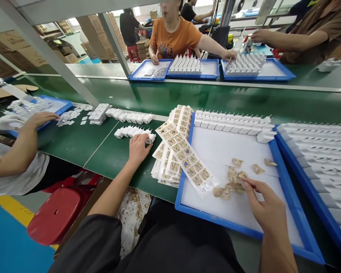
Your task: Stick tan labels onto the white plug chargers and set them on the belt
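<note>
My left hand [138, 148] is closed around a white plug-in charger [151, 138] at the end of a short row of chargers [127, 131] on the green bench. Over the blue-rimmed tray [184, 189], my right hand [265, 203] pinches a small tan peeled film piece [241, 175]. Several more tan film pieces [232, 174] lie curled on the tray's white lining. Across the tray's left rim rests a sticker sheet [187, 157], with a pile of similar sheets [170, 167] beneath and beside it. White chargers [233, 123] stand in a row along the tray's back edge.
At right, another blue tray [309, 189] is packed with chargers. More chargers [130, 115] and stacked white parts [99, 113] sit at the back left. A co-worker's hands [42, 118] work at far left beside a red stool [57, 214]. Other people sit across the bench.
</note>
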Motion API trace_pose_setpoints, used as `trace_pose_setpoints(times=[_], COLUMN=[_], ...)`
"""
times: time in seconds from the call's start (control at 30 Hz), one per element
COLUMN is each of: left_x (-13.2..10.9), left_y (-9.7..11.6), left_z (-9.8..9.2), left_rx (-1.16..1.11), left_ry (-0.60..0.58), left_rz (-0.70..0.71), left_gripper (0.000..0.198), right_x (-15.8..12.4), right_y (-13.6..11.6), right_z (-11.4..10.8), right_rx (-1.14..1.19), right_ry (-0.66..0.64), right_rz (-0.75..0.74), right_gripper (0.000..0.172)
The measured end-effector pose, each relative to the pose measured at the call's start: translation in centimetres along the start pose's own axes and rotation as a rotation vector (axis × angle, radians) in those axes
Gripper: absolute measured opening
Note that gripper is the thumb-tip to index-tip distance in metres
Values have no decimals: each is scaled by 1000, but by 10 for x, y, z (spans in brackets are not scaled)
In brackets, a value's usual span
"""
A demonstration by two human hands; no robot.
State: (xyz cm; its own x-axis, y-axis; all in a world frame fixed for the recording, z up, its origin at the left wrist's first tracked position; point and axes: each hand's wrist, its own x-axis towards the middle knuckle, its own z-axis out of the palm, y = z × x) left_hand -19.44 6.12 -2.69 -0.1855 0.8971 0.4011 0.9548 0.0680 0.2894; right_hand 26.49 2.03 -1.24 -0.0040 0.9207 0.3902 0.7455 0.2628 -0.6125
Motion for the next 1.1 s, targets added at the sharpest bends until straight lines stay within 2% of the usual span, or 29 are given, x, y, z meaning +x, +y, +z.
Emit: trace_pose_setpoints(times=[0.2,0.4,0.6,0.77,0.87,0.97,1.03,1.1], left_x=[10,27,36,36,39,41,41,39], left_y=[3,7,-2,-30,-55,-77,-82,-77], left_z=[4,16,20,9,-2,-17,-25,-31], left_rx=[95,135,170,190,195,187,169,131], left_ry=[-28,0,41,46,48,50,57,64], left_rz=[8,-35,-121,-175,-223,-277,-309,-319], left_gripper=[31,22,24,23,22,22,22,24], right_x=[0,3,3,5,5,3,3,3], right_y=[0,3,8,17,19,12,6,2], right_z=[2,2,1,1,1,1,0,0], right_rx=[-76,-127,-142,-135,-114,-138,-142,-123], right_ry=[-9,-51,-79,-121,-156,-135,-113,-92], right_rz=[77,131,186,282,306,289,243,171], right_gripper=[36,49,54,58,59,60,58,53])
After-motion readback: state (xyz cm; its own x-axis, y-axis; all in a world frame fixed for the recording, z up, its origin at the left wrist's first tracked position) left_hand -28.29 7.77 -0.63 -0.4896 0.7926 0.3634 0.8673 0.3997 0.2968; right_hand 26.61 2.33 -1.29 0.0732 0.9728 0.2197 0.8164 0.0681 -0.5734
